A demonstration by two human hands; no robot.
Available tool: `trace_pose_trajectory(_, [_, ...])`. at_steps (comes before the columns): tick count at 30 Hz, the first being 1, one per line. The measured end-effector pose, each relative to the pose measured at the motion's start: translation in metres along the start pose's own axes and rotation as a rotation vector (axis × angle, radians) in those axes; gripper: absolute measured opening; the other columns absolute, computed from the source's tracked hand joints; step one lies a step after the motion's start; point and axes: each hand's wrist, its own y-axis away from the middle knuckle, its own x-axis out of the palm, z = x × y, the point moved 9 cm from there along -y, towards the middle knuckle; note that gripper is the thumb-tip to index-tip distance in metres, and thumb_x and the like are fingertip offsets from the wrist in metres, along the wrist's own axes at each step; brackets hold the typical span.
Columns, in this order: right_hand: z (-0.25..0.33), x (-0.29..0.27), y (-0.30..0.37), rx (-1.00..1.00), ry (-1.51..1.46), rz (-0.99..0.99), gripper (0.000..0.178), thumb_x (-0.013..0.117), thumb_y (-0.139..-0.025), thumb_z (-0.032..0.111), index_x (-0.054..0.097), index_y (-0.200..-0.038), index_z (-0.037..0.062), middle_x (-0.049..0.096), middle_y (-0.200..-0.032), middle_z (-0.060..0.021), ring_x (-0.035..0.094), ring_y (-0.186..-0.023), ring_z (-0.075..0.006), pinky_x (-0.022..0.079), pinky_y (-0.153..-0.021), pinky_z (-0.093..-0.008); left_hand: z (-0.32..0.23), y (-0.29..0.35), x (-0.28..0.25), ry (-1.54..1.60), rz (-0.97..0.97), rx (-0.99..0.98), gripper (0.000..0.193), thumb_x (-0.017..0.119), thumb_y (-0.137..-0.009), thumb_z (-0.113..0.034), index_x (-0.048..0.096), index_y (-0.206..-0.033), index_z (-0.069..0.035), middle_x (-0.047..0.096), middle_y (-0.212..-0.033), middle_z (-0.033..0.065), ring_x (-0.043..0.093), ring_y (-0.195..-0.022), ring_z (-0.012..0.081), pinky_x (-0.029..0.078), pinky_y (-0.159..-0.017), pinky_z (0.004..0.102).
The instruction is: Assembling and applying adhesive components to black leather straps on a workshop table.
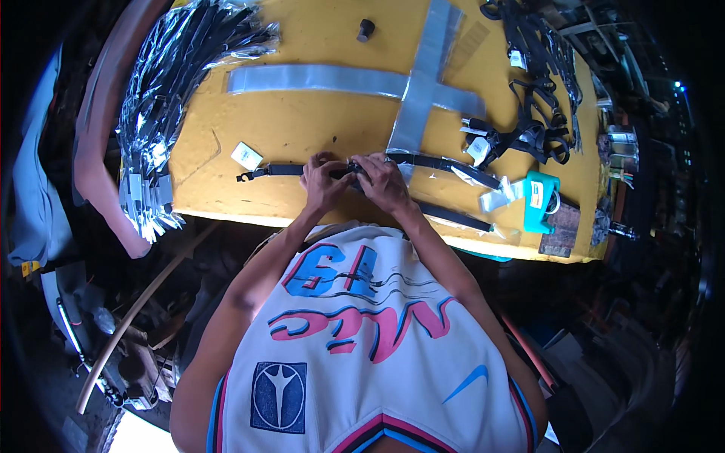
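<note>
Near the front edge of the yellow table, a narrow black strap (285,170) lies from left to right, with a small dark hook-like fitting (253,174) at its left end. My left hand (326,181) is closed on the strap, thumb and fingers pinched together. Close beside it, my right hand (381,181) grips the same strap at a small black piece (354,167) between the two hands; its exact shape is mostly hidden by my fingers. Right of my hands, a black strap length (434,161) continues toward clear plastic. A white tag (246,155) lies just beyond the strap's left end.
Plastic-wrapped black straps (155,106) are heaped at the left. Loose black straps (536,124) with white tags tangle at the right, near a teal tape dispenser (541,202). Clear strips (317,78) cross the yellow table (302,121). A small black object (365,30) sits at the back.
</note>
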Motion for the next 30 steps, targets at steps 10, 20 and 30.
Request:
trace_pose_trajectory(10, [0.006, 0.002, 0.001, -0.019, 0.046, -0.010, 0.044, 0.072, -0.081, 0.009, 0.061, -0.123, 0.0039, 0.069, -0.107, -0.0142, 0.063, -0.105, -0.0303, 0.050, -0.086, -0.0419, 0.004, 0.001, 0.006, -0.100, 0.016, 0.056, 0.022, 0.079, -0.077, -0.034, 0.079, -0.096, -0.023, 0.051, -0.134, 0.0043, 0.044, -0.121, 0.0284, 0.029, -0.102, 0.0454])
trace_pose_trajectory(20, [0.003, 0.011, 0.002, 0.000, 0.057, 0.008, 0.043, 0.070, -0.082, 0.011, 0.060, -0.123, 0.0058, 0.069, -0.107, -0.0128, 0.062, -0.105, -0.0292, 0.046, -0.088, -0.0431, 0.013, 0.000, 0.011, -0.035, 0.023, 0.030, 0.022, 0.075, -0.082, -0.031, 0.076, -0.100, -0.019, 0.049, -0.137, 0.0038, 0.039, -0.127, 0.0292, 0.026, -0.103, 0.0474])
trace_pose_trajectory(30, [0.005, 0.014, -0.005, 0.032, 0.064, 0.013, 0.036, 0.064, -0.086, 0.008, 0.059, -0.121, 0.0069, 0.069, -0.102, -0.0126, 0.063, -0.099, -0.0300, 0.046, -0.086, -0.0449, -0.015, 0.007, -0.015, -0.073, 0.004, 0.352, 0.038, 0.079, -0.078, -0.020, 0.064, -0.112, -0.014, 0.054, -0.128, 0.0116, 0.053, -0.117, 0.0313, 0.042, -0.094, 0.0434])
